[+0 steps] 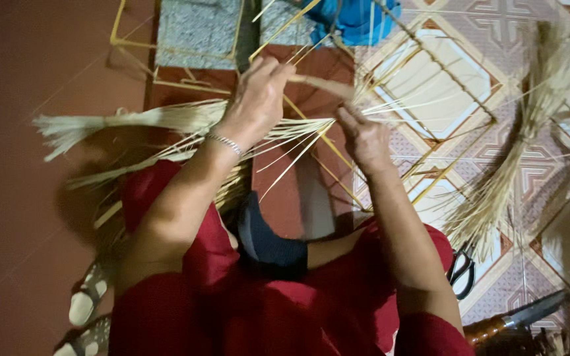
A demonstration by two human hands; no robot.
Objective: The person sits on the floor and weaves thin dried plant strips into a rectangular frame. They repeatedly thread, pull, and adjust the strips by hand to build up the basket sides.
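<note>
Weaving pale straw strips over the lap

Left hand (257, 92) pinches a flat strip (324, 84); right hand (364, 138) grips the fanned straw bundle (186, 118); most strands look loose, so lots left; more straw (496, 191), scissors (463, 270) on patterned tile floor (536, 46); thin stick frames (430, 79) nearby; dim room.

Patterned tile floor (496, 20) and what lies on it

A straw bundle (496, 191) lies at three o'clock, scissors (462, 269) at four, a wooden-handled knife (516, 321) at five, blue cloth (357, 18) at twelve.
</note>
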